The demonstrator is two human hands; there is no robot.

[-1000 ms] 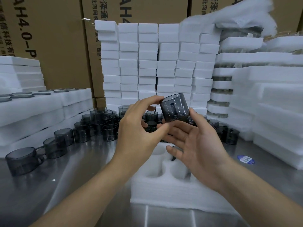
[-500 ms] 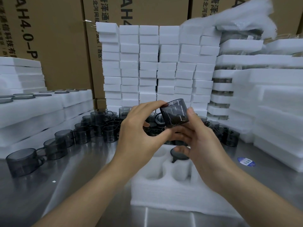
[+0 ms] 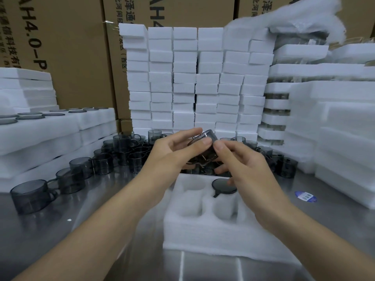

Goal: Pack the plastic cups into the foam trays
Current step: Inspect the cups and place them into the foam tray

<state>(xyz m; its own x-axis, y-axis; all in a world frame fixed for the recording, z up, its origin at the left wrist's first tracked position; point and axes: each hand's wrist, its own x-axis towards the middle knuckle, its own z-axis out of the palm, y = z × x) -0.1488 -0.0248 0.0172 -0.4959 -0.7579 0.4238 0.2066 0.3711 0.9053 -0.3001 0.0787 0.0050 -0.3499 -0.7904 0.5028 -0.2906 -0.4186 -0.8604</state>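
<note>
Head view, both hands point(image 3: 174, 153) point(image 3: 243, 159) hold tilted cup point(image 3: 205, 148) above foam tray point(image 3: 203, 230)

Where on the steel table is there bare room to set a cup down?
Bare steel table lies left of the foam tray, below the cup row. A smaller patch lies right of the tray around the blue sticker. Behind the tray, loose cups crowd up to the foam blocks.
</note>
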